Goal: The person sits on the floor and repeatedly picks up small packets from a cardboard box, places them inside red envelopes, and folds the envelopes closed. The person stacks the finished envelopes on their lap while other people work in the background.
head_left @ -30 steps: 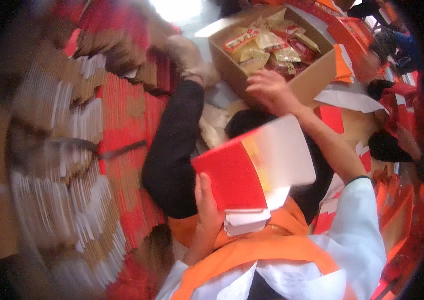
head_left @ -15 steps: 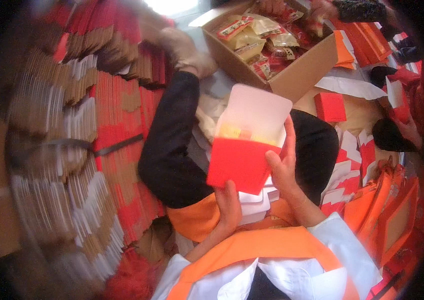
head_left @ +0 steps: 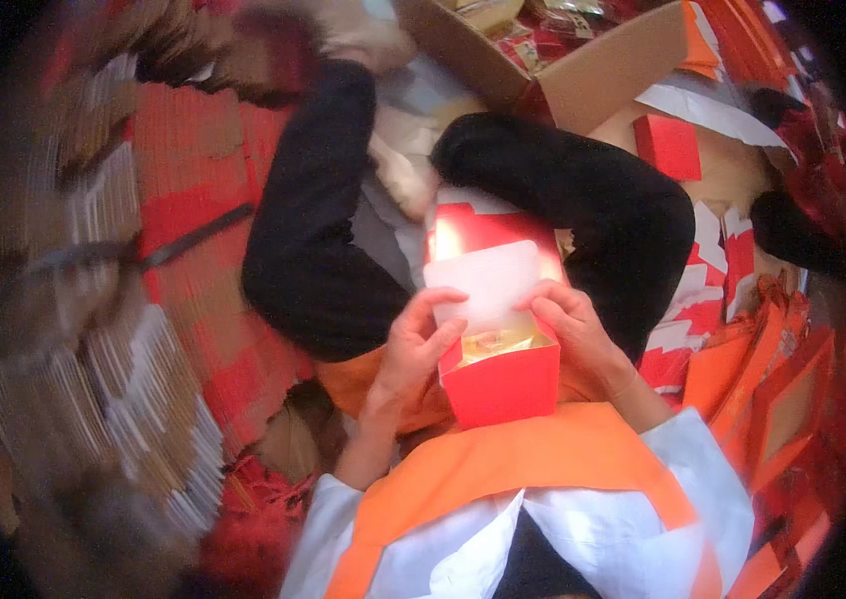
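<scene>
A small red cardboard box (head_left: 500, 387) is upright against the orange apron (head_left: 533, 439), its white inner flap (head_left: 488, 285) raised. Inside shows a gold, shiny packet (head_left: 499, 344). My left hand (head_left: 413, 349) grips the left side of the box and flap, thumb along the edge. My right hand (head_left: 577, 334) pinches the flap's right edge and the box's right corner. Behind the flap, between my bent legs, lies a larger glossy red surface (head_left: 478, 228), partly hidden; I cannot tell its kind.
Stacked flat red, brown and white cartons (head_left: 193, 190) line the left, crossed by a dark strap (head_left: 198, 237). An open brown box (head_left: 612, 75) of wrapped packets stands ahead. Another red box (head_left: 667, 147) sits at the right, above red-and-white folded boxes (head_left: 677, 319) and orange bags (head_left: 742, 359).
The red box has come down toward my apron and turned upright. My left hand has moved from its bottom to its left side. My view has tilted downward.
</scene>
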Available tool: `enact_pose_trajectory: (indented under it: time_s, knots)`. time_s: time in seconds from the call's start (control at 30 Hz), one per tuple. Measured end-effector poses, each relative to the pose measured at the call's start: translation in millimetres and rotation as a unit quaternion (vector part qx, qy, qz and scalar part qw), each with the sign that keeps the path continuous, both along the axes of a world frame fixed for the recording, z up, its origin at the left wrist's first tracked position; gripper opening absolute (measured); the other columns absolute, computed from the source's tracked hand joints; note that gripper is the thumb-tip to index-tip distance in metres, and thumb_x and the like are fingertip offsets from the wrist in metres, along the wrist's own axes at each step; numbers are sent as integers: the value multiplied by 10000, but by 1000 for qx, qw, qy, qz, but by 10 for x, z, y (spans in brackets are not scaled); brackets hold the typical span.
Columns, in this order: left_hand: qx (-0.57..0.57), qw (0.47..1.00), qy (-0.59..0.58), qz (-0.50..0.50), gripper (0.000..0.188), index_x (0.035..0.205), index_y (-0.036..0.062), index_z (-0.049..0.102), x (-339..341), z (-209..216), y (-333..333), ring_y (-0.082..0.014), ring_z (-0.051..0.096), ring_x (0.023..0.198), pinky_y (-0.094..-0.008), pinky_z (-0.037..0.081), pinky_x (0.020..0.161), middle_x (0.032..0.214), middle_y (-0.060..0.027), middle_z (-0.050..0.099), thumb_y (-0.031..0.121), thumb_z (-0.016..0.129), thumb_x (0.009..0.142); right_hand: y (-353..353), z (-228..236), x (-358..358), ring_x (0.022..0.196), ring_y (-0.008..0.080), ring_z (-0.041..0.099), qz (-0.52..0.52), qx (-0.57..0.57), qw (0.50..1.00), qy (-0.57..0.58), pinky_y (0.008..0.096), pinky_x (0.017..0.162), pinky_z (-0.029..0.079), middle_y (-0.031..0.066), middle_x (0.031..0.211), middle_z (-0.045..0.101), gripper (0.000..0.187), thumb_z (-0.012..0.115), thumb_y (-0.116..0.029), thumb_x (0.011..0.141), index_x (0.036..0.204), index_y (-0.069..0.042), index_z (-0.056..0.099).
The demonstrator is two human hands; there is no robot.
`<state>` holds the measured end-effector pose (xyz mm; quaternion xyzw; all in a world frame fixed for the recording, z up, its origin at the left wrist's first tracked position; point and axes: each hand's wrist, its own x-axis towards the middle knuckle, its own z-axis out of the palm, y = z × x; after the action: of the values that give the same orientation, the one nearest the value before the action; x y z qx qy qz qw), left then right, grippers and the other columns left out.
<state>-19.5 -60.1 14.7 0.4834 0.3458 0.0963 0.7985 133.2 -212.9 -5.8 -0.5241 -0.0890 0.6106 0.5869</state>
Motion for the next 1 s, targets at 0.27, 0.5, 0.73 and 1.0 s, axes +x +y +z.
enact_pose_trajectory:
  time_s: [0.27, 0.5, 0.73, 1.0]
  knots:
    - [215, 973, -72, -34, 39, 825, 26, 582, -372, -162, -125, -176, 542, 928, -245, 433, 779, 999, -104, 560, 65, 576, 828, -218, 2, -138, 1051, 187, 486, 17, 107, 977, -183, 268, 889, 388, 107, 1136, 521, 117, 464, -13, 794, 884, -26, 538]
    - [200, 966, -132, 94, 354, 992, 50, 425, -271, -156, -361, -229, 517, 1028, -331, 421, 873, 1055, -144, 553, 63, 686, 754, -141, -11, -238, 1116, 238, 455, -84, 159, 970, -162, 362, 960, 357, 142, 1149, 494, 276, 492, 50, 726, 982, -33, 429]
    - [231, 965, -119, 31, 332, 982, 50, 456, -198, -67, -297, -197, 539, 974, -310, 447, 831, 1049, -118, 556, 87, 695, 755, -110, 5, -221, 1050, 208, 480, -79, 206, 964, -148, 336, 933, 371, 124, 1092, 484, 346, 536, 60, 751, 1049, -39, 390]
    - [266, 963, -14, -42, 180, 939, 9, 569, -123, 117, -169, -167, 564, 878, -257, 456, 745, 951, -88, 577, 14, 641, 774, -4, 268, -127, 986, 184, 516, -25, 95, 956, -275, 291, 865, 404, 93, 1025, 535, 219, 516, 28, 790, 1006, -8, 518]
